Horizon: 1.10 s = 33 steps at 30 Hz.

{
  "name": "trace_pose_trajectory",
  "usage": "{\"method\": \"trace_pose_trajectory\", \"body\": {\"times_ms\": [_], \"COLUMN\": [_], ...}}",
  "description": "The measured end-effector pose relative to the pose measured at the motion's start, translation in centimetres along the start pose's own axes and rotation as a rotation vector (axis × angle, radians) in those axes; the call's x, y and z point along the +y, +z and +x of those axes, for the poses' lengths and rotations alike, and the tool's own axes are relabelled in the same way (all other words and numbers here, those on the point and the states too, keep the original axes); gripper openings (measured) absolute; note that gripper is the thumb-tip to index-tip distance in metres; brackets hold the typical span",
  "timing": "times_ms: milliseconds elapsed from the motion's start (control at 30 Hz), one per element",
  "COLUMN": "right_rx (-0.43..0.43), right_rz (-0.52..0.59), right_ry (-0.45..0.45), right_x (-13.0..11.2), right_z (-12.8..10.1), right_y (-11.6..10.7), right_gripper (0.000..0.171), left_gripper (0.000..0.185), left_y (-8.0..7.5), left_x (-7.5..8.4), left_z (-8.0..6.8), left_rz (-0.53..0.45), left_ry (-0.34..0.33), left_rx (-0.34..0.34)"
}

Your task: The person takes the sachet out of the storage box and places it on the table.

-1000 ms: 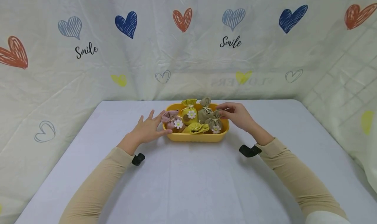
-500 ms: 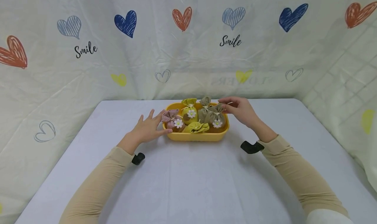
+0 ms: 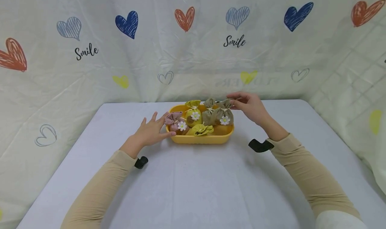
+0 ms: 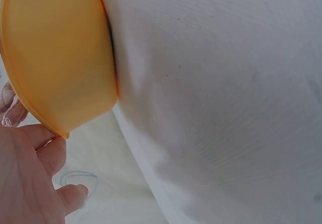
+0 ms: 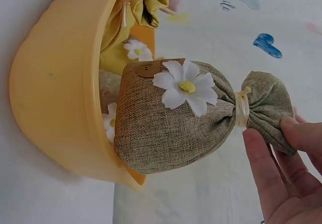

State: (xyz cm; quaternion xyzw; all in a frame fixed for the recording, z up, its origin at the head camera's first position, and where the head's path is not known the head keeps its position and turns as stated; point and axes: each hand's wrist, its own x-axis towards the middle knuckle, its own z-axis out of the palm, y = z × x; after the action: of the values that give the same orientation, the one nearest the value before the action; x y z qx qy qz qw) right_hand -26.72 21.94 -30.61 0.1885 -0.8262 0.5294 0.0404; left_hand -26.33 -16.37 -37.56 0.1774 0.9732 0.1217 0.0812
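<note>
An oblong yellow tub [image 3: 199, 139] holds several small tied cloth pouches. My right hand [image 3: 251, 107] pinches the gathered neck of a grey-green pouch [image 5: 176, 113] with a white flower, at the tub's right end. In the right wrist view this pouch stands above the tub's rim, its neck between thumb and fingers. My left hand [image 3: 150, 131] rests with spread fingers against the tub's left end, touching the rim [image 4: 30, 110]. Beside it lies a pink pouch [image 3: 173, 119]. Another grey-green pouch [image 3: 208, 114], an upright yellow pouch [image 3: 193, 114] and a lying yellow pouch [image 3: 201, 130] fill the middle.
A white cloth covers the table [image 3: 193, 185]. Behind it hangs a pale curtain [image 3: 199, 61] printed with hearts and the word Smile. Black wrist cameras [image 3: 260, 146] sit on both cuffs.
My right hand has moved up and to the right, raising the grey-green pouch from the tub's front right toward its back right. The left hand has stayed in place.
</note>
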Motion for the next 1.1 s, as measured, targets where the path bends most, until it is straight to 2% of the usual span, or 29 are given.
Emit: {"method": "trace_pose_trajectory", "body": {"times_ms": [200, 767, 933, 1100], "right_rx": [0.029, 0.106, 0.124, 0.144], "right_rz": [0.029, 0.008, 0.047, 0.133], "right_ry": [-0.013, -0.047, -0.062, -0.066], "right_x": [-0.2, -0.5, -0.3, 0.0], "right_z": [0.0, -0.6, -0.8, -1.0], "right_y": [-0.3, -1.9, -2.6, -3.6], "right_gripper": [0.031, 0.030, 0.028, 0.024], "left_gripper": [0.103, 0.104, 0.104, 0.103], "left_y": [-0.1, 0.0, 0.0, -0.1], "left_x": [0.0, 0.0, 0.1, 0.1], "left_z": [-0.1, -0.2, -0.2, -0.2], "left_rz": [0.005, -0.005, -0.010, -0.001], "left_ry": [-0.004, -0.004, 0.000, 0.002], "left_rx": [-0.004, 0.000, 0.001, -0.001]}}
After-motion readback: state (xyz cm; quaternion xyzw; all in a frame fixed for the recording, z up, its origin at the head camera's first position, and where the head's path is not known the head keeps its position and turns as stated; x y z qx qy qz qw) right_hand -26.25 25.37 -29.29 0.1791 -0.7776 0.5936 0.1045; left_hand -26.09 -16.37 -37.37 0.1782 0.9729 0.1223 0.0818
